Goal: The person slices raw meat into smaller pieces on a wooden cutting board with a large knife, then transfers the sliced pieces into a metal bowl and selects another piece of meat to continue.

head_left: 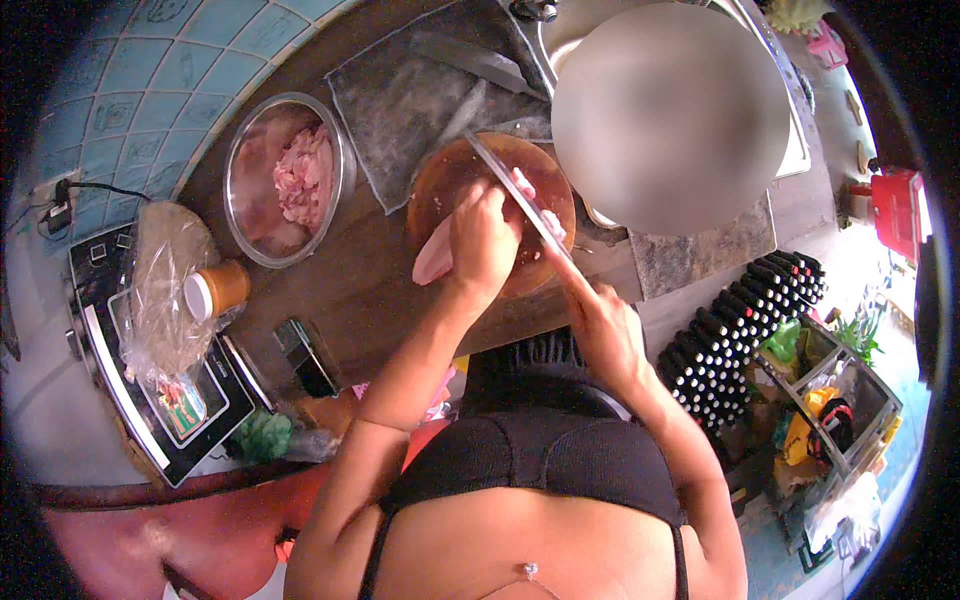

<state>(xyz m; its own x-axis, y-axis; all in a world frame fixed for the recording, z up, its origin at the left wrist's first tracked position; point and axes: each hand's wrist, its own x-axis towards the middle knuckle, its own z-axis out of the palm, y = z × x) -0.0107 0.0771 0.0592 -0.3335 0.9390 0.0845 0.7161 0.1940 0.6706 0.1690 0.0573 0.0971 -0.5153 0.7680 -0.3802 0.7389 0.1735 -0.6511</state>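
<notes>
The right hand (pixel 608 335) is closing around the handle of a knife (pixel 515 195), its index finger stretching along the blade. Just beyond, the left hand (pixel 485 235) is curling over a long piece of pale pink meat (pixel 433 257), holding it down on a round wooden board (pixel 432 185). Smaller cut bits (pixel 551 225) are lying on the board along the other side of the blade. Well off to the left, a brown jar (pixel 228 288) is wearing its white lid, hiding most of its contents, and is sitting just beside a clear plastic bag (pixel 170 300). Farther up, a steel bowl (pixel 252 205) is holding a heap of pink meat pieces (pixel 305 175) against its right side, leaving its left side bare. Beyond the board, a dark cloth (pixel 385 115) is spreading toward a sink (pixel 797 150), whose inside a blur is covering.
</notes>
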